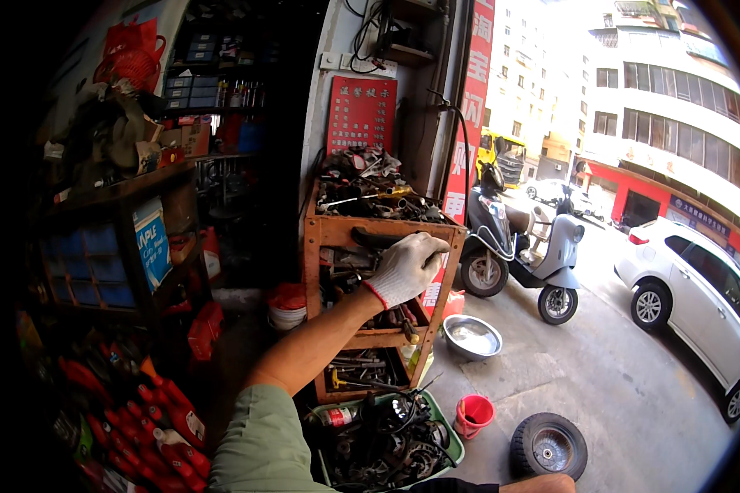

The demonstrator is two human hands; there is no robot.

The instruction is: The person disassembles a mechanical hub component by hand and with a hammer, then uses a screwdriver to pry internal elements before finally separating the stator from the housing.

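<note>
Left arm (308, 345), green-sleeved, reaches from the frame's lower left up to its centre; white-gloved left hand (407, 269) has its fingers (432, 251) partly curled.

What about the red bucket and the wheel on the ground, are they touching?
Apart: the head view plainly shows grey floor between the red bucket and the wheel.

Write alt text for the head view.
White-gloved left hand held in front of a brown-framed rack crammed with tools; whether it grips anything is unclear. Below is a green tub of dark mechanical parts, with a red bucket and tyred wheel to its right. Two scooters and a white car stand outside.
</note>
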